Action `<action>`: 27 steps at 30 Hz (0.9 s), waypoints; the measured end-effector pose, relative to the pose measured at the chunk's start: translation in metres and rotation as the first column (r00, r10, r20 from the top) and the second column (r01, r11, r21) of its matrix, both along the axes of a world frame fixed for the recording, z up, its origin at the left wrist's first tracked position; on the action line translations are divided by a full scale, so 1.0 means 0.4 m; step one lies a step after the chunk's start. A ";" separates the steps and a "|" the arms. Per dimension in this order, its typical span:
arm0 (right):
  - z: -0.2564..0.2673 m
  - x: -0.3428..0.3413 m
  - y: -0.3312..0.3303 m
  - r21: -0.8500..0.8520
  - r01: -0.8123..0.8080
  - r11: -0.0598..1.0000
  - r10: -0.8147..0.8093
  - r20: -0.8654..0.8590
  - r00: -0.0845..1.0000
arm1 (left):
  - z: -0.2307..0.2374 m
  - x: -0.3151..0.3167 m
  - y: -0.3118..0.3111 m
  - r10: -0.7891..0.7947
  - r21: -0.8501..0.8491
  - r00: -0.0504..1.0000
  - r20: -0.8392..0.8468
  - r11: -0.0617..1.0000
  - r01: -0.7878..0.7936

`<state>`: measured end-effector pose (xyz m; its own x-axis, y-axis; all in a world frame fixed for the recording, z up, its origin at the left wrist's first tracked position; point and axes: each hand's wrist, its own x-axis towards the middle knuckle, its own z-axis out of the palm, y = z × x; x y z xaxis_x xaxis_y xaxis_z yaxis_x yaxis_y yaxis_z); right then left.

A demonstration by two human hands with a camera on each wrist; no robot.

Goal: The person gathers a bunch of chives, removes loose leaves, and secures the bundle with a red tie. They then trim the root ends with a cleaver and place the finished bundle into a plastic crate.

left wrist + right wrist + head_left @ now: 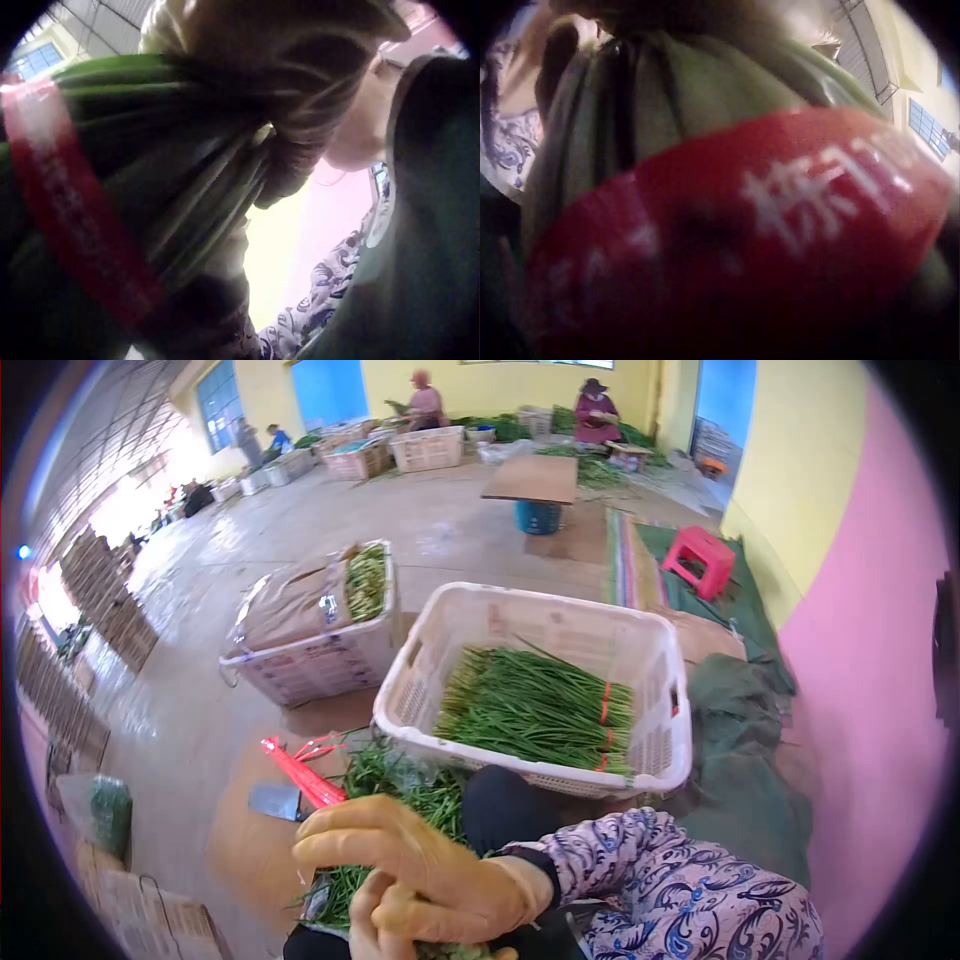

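Observation:
Both hands wear yellowish rubber gloves and are close together at the bottom of the head view. My right hand (pixel 430 855) lies over the paler gloved fingers of the left, its fingers bent. In the left wrist view my left hand (pixel 277 60) grips a bundle of green stalks (pixel 112 94). A red tape band (pixel 71 199) goes round the bundle. The right wrist view shows the bundle close up, the band's white print facing the camera, with the right hand's fingers dark along the top. Most of the bundle is hidden from the head view.
Ahead stands a white crate (pixel 530 765) with taped bundles of green stalks (pixel 530 705). A second crate (pixel 320 660) is at its left. Loose greens (pixel 430 800), a knife (pixel 275 801) and red strips (pixel 310 775) lie beside the hands. A pink stool (pixel 700 560) is at right.

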<state>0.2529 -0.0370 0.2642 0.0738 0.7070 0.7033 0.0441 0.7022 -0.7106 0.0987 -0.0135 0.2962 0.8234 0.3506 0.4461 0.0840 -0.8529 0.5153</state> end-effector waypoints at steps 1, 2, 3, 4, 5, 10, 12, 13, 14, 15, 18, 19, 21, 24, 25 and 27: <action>-0.006 -0.003 0.006 0.020 0.013 1.000 -0.014 0.019 1.000 | -0.022 0.009 0.002 -0.017 0.028 0.994 0.110 1.000 0.014; -0.012 -0.007 0.012 0.039 0.026 0.999 -0.028 0.037 0.999 | -0.019 -0.005 -0.004 0.029 0.008 0.999 0.019 1.000 -0.029; -0.017 -0.012 0.018 0.060 0.039 0.997 -0.042 0.055 0.998 | -0.010 -0.016 -0.010 0.072 -0.004 0.995 -0.076 0.997 -0.072; -0.026 -0.014 0.023 0.075 0.042 0.996 -0.048 0.082 0.996 | -0.007 -0.012 -0.004 0.053 -0.012 0.997 -0.058 0.998 -0.054; -0.037 -0.016 0.030 0.089 0.046 0.995 -0.055 0.108 0.993 | -0.008 -0.006 0.002 0.043 -0.014 0.998 -0.042 0.999 -0.044; -0.030 -0.007 0.030 0.069 -0.082 0.994 0.085 -0.046 0.995 | -0.010 0.017 0.033 -0.012 -0.026 0.999 0.038 1.000 0.013; -0.018 -0.005 0.023 0.024 -0.085 0.996 0.087 -0.077 0.993 | -0.013 0.024 0.039 -0.014 -0.033 0.999 0.051 0.999 0.016; -0.013 -0.006 0.022 0.025 -0.096 0.995 0.098 -0.107 0.989 | -0.015 0.025 0.041 -0.013 -0.037 0.998 0.057 0.999 0.015; -0.009 -0.009 0.024 0.027 -0.108 0.994 0.110 -0.138 0.984 | -0.018 0.027 0.043 -0.005 -0.040 0.998 0.068 0.999 0.007; -0.008 -0.012 0.026 0.028 -0.120 0.992 0.123 -0.173 0.977 | -0.020 0.028 0.048 0.001 -0.040 0.997 0.078 0.999 0.002; -0.020 0.018 0.078 0.274 0.144 0.951 -0.203 0.201 0.958 | -0.033 0.005 0.069 0.089 -0.084 0.988 0.127 0.993 -0.079; -0.012 0.009 0.090 0.193 0.130 0.973 -0.158 0.139 0.978 | -0.038 -0.011 0.087 0.152 -0.126 0.977 0.152 0.983 -0.134; 0.029 0.025 0.083 -0.109 -0.056 0.992 0.036 -0.182 0.983 | -0.034 -0.047 0.130 0.316 -0.217 0.923 0.220 0.938 -0.269; -0.015 0.066 0.143 -0.196 -0.174 0.965 0.104 -0.321 0.941 | -0.003 -0.108 0.218 0.463 -0.185 0.806 0.368 0.886 -0.424; -0.024 0.073 0.141 -0.250 -0.138 0.958 0.072 -0.254 0.965 | 0.004 -0.119 0.237 0.466 -0.279 0.788 0.403 0.882 -0.379; -0.089 0.019 0.181 -0.237 0.035 0.971 -0.014 0.088 0.996 | 0.004 -0.131 0.276 0.409 -0.161 0.815 0.411 0.912 -0.376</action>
<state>0.2605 0.0353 0.2285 0.0405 0.8537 0.5192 0.1266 0.5110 -0.8502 0.0464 0.0970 0.2977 0.3424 0.6458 0.6824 0.1624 -0.7561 0.6340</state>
